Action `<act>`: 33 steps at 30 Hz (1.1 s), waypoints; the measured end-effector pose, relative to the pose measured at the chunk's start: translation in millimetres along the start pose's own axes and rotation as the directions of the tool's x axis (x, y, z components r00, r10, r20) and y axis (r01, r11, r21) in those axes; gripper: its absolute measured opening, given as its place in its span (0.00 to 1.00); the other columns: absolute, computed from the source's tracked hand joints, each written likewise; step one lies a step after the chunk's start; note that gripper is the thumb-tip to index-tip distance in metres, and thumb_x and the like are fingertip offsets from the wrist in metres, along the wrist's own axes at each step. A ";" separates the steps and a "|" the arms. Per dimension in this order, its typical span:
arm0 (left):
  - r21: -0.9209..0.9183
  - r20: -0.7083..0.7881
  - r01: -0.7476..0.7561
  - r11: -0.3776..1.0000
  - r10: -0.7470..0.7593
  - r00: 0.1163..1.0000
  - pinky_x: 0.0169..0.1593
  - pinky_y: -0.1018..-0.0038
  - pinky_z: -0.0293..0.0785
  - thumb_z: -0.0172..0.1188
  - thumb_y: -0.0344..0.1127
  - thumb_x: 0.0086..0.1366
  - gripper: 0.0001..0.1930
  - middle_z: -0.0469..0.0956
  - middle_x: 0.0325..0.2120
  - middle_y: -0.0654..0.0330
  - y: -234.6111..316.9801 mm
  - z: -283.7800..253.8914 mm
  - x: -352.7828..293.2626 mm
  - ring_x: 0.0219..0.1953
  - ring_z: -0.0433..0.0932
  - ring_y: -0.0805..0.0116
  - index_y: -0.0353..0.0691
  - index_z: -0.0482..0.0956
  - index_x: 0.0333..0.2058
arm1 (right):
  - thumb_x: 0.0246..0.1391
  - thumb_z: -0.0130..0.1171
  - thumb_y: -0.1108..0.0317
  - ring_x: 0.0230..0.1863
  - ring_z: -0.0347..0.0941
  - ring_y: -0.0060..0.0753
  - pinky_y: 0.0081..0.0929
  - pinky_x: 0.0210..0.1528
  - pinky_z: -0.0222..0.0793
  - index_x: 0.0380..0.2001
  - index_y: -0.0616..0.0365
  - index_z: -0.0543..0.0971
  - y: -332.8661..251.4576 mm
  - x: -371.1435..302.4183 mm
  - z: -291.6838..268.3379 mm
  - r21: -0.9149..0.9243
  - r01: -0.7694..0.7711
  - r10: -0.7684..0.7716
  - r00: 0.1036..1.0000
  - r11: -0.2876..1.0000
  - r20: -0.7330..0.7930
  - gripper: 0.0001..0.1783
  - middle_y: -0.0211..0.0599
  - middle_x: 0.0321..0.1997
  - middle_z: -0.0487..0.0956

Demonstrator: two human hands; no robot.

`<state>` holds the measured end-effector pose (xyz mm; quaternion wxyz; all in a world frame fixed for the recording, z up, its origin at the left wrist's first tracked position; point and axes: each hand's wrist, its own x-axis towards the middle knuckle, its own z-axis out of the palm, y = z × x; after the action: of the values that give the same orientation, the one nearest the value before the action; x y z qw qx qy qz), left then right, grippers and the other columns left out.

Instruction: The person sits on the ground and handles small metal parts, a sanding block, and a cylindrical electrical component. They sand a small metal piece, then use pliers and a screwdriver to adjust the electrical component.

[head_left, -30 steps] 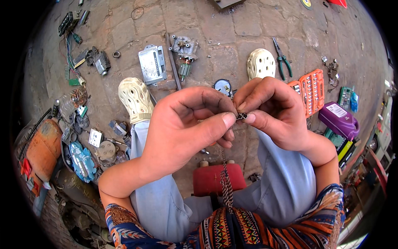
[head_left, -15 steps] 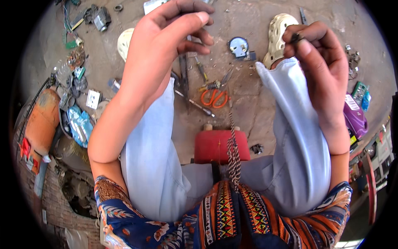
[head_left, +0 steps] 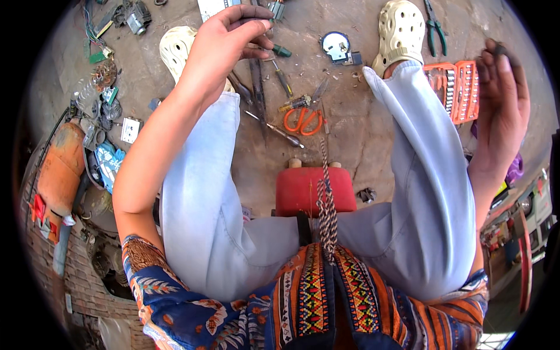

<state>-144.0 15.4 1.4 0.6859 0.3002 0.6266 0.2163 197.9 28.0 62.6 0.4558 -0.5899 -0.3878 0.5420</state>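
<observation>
My left hand (head_left: 236, 38) is raised over the floor beyond my left knee. Its fingers are curled in toward the thumb; whatever lies inside them is hidden. A grey metal part (head_left: 276, 10) shows by its fingertips, and a green handle (head_left: 281, 51) just below them; I cannot tell whether the hand touches either. Far to the right, my right hand (head_left: 506, 96) pinches a small dark piece (head_left: 500, 49) between thumb and fingers. An orange case of sockets (head_left: 465, 90) lies open to its left, with green-handled pliers (head_left: 434, 32) beyond.
Between my feet lie orange-handled scissors (head_left: 303, 121), a screwdriver (head_left: 284, 81), a metal rod tool (head_left: 274, 129) and a round silver part on a plate (head_left: 336, 46). A red seat (head_left: 315, 189) is beneath me. Scrap parts and an orange tank (head_left: 61, 157) stand left, a purple container (head_left: 515, 169) right.
My right hand has swung outward to the right with the small dark piece, uncovering the socket case and pliers. My left hand has shifted slightly left, its fingers still curled.
</observation>
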 end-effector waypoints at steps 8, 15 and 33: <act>0.203 0.117 -0.046 0.978 0.023 0.993 0.38 0.78 0.75 0.55 0.34 0.62 0.14 0.77 0.31 0.62 2.3 25.7 -8.0 0.33 0.76 0.76 0.33 0.73 0.45 | 0.61 0.50 0.70 0.44 0.70 0.28 0.25 0.52 0.66 0.39 0.69 0.73 -5.6 -64.7 -71.9 0.329 0.176 -0.050 0.933 0.928 -0.356 0.11 0.42 0.41 0.76; 0.447 0.169 -0.082 0.891 0.006 0.986 0.34 0.78 0.75 0.56 0.33 0.61 0.13 0.76 0.30 0.60 6.9 52.1 -7.2 0.30 0.76 0.75 0.33 0.73 0.43 | 0.61 0.49 0.71 0.43 0.68 0.24 0.24 0.51 0.66 0.42 0.68 0.72 7.7 -122.3 -79.6 0.535 0.214 0.081 0.877 0.817 -0.474 0.10 0.38 0.42 0.74; -0.042 -0.295 0.051 0.998 -0.061 0.954 0.36 0.72 0.77 0.56 0.32 0.60 0.16 0.76 0.35 0.51 -175.2 128.1 -27.1 0.34 0.78 0.65 0.28 0.70 0.44 | 0.57 0.54 0.73 0.36 0.71 0.22 0.21 0.42 0.69 0.39 0.61 0.73 142.9 -251.0 -77.7 0.780 0.130 0.465 0.739 0.612 -0.488 0.06 0.36 0.39 0.77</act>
<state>-34.5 -148.1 -94.1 0.5953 0.2348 0.7267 0.2497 241.8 -260.5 -2.8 0.7102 -0.5201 0.1291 0.4565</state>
